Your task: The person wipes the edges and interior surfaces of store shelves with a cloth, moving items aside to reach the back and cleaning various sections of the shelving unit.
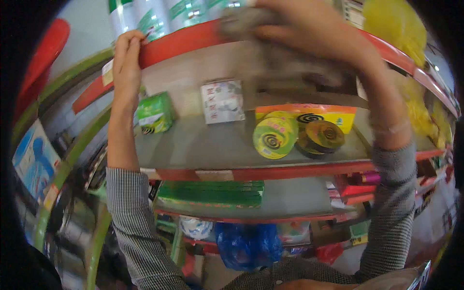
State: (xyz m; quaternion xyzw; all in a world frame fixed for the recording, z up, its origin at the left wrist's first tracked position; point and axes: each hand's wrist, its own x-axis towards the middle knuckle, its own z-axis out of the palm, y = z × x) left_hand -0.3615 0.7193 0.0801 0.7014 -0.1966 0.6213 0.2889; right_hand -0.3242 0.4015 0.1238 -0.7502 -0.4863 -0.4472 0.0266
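My left hand rests against the left part of the upper shelf's red front edge, its fingertips by the green-and-white containers. Blurred by motion, my right hand is over the same edge further right, on a crumpled greyish cloth. Below, the middle shelf holds a green pack, a white box with red writing, round mosquito-coil packs and a yellow-orange box behind them.
A lower shelf holds a stack of flat green boxes. Beneath it are a blue plastic bag and a blue-and-white bowl. Yellow plastic bags are at upper right. A curved green post stands at left, near a red object.
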